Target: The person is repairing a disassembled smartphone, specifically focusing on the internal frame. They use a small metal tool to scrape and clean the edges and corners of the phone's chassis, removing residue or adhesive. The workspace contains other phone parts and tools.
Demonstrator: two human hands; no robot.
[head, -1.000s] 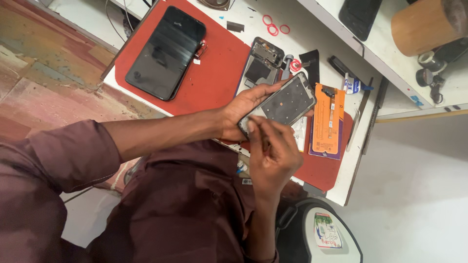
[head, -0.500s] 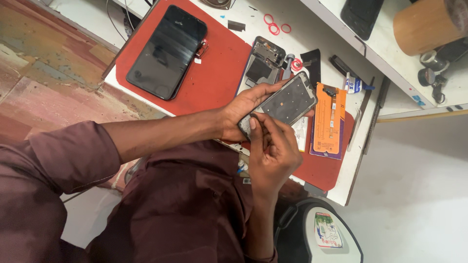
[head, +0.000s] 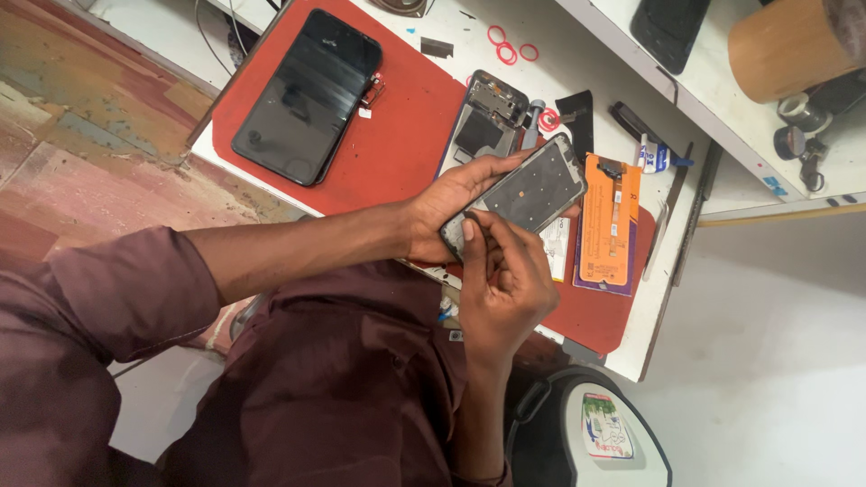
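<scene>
Dark-grey phone frame point(head: 528, 194), stripped of its screen, is held above the red mat point(head: 397, 144) in the grasp of the left hand point(head: 451, 212); its lower corner is pinched by the right hand point(head: 505, 280). Disassembly is judged well advanced: a black display panel point(head: 307, 95) and a second opened phone body point(head: 483, 126) lie apart on the mat. An orange flex-cable packet point(head: 606, 221) lies just beside; nothing blocks the hands
</scene>
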